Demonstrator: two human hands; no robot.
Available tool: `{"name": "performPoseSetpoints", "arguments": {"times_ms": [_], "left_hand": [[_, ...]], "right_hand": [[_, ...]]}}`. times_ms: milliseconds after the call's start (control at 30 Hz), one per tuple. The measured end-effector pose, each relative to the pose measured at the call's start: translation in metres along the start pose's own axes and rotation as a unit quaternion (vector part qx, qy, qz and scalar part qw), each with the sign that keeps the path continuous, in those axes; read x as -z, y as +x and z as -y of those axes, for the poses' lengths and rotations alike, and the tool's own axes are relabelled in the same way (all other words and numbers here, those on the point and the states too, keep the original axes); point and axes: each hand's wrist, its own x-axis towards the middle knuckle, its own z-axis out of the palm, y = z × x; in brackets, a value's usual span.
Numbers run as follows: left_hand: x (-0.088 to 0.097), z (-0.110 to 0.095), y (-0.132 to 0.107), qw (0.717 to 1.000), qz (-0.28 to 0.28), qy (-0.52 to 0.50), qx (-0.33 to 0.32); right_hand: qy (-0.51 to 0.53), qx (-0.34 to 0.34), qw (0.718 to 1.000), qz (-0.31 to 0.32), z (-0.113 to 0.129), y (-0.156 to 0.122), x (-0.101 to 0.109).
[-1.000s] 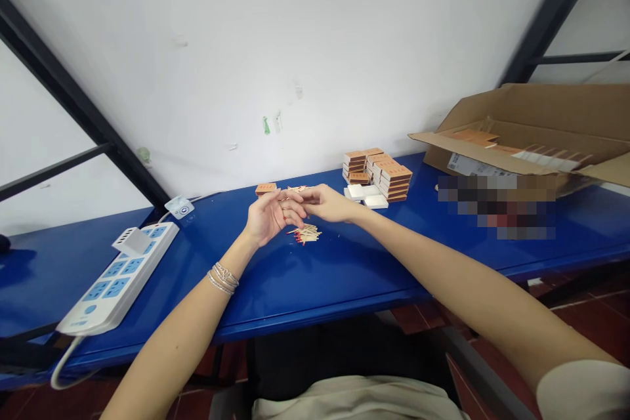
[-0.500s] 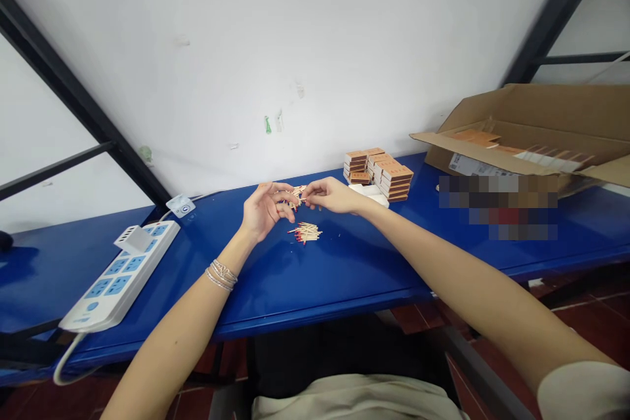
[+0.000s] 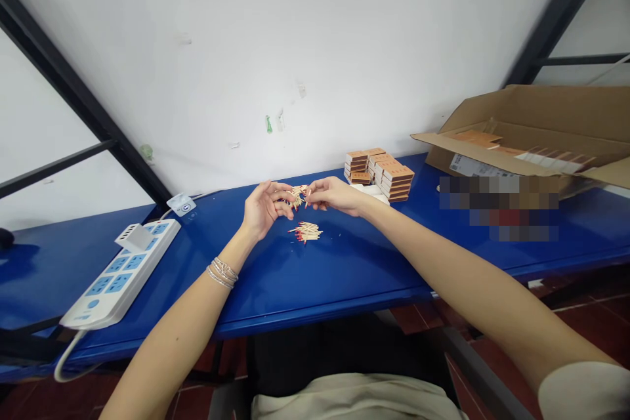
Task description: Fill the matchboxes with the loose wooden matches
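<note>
My left hand [image 3: 264, 207] and my right hand [image 3: 333, 195] meet above the blue table [image 3: 344, 269]. Between their fingertips is a small bundle of matches [image 3: 298, 195] with red heads; both hands pinch it. Just below, a loose heap of matches [image 3: 307, 231] lies on the table. Silver bracelets circle my left wrist.
Stacked orange matchboxes [image 3: 381, 172] stand behind my right hand, with white inner trays [image 3: 370, 191] beside them. An open cardboard box [image 3: 531, 138] sits at the right. A white and blue power strip [image 3: 121, 272] lies at the left. A white wall rises behind the table.
My hands have lifted slightly and drawn the bundle of matches up between the fingertips; the orange matchbox seen behind the left hand a second ago is now hidden.
</note>
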Motion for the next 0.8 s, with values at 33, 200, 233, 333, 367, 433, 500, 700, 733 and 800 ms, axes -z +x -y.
{"name": "performPoseSetpoints", "arguments": {"times_ms": [33, 200, 233, 333, 367, 433, 500, 700, 733, 800], "left_hand": [[0.000, 0.000, 0.000, 1.000, 0.001, -0.003, -0.002], [0.002, 0.001, 0.000, 1.000, 0.016, -0.011, -0.005], [0.002, 0.001, 0.000, 1.000, 0.019, -0.010, -0.005], [0.002, 0.001, 0.000, 0.999, 0.037, -0.009, -0.002], [0.002, 0.000, -0.001, 0.999, 0.043, -0.010, -0.002], [0.001, 0.000, -0.001, 0.999, 0.050, -0.013, -0.001], [-0.002, -0.001, -0.002, 0.999, 0.049, -0.015, -0.001], [-0.005, -0.001, -0.005, 0.998, 0.065, -0.009, 0.020], [-0.005, -0.001, -0.005, 0.997, 0.071, -0.006, 0.027], [-0.004, 0.000, -0.005, 0.996, 0.077, 0.002, 0.034]], "right_hand": [[-0.010, 0.001, 1.000, -0.002, 0.000, 0.000, -0.001], [-0.044, 0.005, 0.999, 0.003, -0.004, -0.001, -0.014], [-0.054, 0.004, 0.998, 0.006, -0.005, -0.001, -0.016], [-0.111, 0.001, 0.993, 0.046, -0.008, -0.001, -0.017], [-0.138, -0.001, 0.988, 0.068, -0.009, -0.001, -0.016], [-0.196, -0.002, 0.975, 0.103, -0.008, -0.002, -0.012], [-0.237, 0.019, 0.966, 0.102, -0.007, -0.001, -0.008], [-0.217, 0.122, 0.966, 0.066, -0.010, 0.003, -0.012], [-0.206, 0.126, 0.968, 0.065, -0.010, 0.003, -0.014], [-0.195, 0.127, 0.971, 0.060, -0.009, 0.002, -0.014]]}}
